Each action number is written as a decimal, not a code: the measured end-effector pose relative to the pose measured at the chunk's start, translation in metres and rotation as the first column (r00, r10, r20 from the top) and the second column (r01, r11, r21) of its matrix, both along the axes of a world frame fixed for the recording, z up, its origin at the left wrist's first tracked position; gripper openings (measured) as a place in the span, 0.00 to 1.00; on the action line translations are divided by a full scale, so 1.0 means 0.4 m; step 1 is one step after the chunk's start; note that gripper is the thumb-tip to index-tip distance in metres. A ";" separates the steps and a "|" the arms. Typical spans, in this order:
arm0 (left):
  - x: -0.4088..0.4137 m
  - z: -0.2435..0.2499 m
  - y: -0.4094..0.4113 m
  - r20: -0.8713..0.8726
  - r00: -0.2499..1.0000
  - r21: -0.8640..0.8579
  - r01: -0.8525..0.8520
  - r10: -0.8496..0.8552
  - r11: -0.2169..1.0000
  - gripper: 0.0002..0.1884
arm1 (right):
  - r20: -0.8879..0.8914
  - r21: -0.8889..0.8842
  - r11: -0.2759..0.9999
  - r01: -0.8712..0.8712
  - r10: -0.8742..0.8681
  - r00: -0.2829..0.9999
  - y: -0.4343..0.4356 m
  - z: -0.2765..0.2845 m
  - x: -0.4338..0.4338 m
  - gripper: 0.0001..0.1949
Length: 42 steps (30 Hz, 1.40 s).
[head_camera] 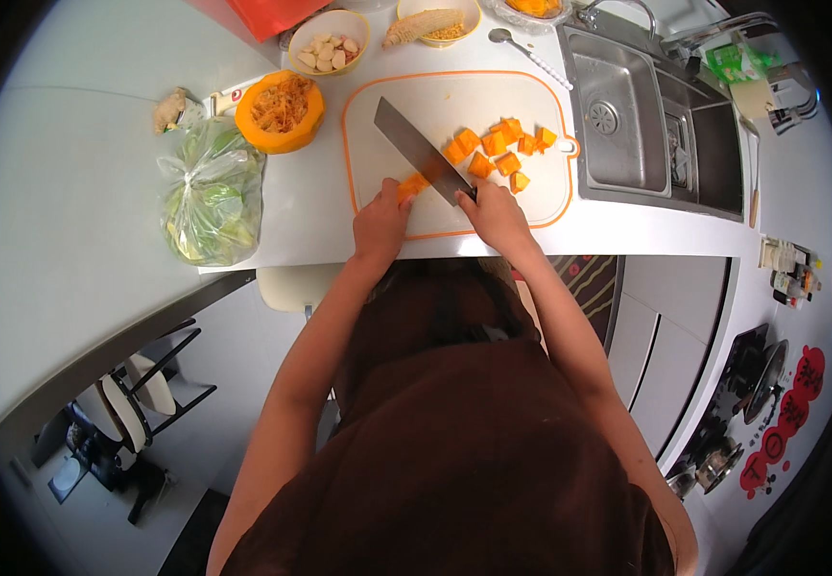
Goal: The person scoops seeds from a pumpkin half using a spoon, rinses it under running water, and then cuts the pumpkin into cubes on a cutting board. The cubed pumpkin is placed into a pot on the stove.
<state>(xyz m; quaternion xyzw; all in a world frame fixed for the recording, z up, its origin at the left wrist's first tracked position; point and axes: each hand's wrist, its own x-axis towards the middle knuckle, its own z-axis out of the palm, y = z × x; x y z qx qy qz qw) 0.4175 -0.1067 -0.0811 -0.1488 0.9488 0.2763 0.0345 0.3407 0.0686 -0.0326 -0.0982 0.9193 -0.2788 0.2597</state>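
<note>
On a white cutting board with an orange rim, my right hand grips the dark handle of a cleaver. Its broad blade slants up and left, crossing a strip of orange pumpkin. The fingers of my left hand hold the strip's left end, just left of the blade. Several pumpkin cubes lie right of the blade. A cut pumpkin half, its seedy pulp facing up, rests left of the board. Whether the blade is in the strip or just over it, I cannot tell.
A tied plastic bag of green vegetables and a ginger root are at left. Behind the board stand a bowl of garlic cloves, a bowl with a corn cob and a spoon. A steel sink adjoins on the right.
</note>
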 end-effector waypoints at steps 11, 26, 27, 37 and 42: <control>0.018 0.014 -0.034 -0.022 0.993 0.377 -0.098 0.115 0.921 0.17 | -0.105 0.004 1.000 0.029 -0.028 0.994 0.038 0.078 0.056 0.15; -0.018 -0.020 0.020 -0.071 0.990 0.487 -0.075 0.125 0.870 0.13 | -0.257 0.112 0.994 -0.016 0.045 0.965 0.049 0.030 0.152 0.12; -0.021 -0.013 0.019 -0.061 0.991 0.479 -0.074 0.117 0.875 0.13 | -0.287 0.120 0.992 -0.026 0.059 0.956 0.048 0.024 0.157 0.12; -0.024 -0.004 0.018 -0.020 0.994 0.447 -0.090 0.111 0.890 0.13 | -0.333 0.204 0.976 -0.076 0.142 0.932 0.032 -0.011 0.177 0.11; -0.026 -0.008 0.017 -0.027 0.994 0.409 -0.082 0.102 0.909 0.13 | -0.266 0.216 0.975 -0.044 0.102 0.959 0.011 0.005 0.155 0.13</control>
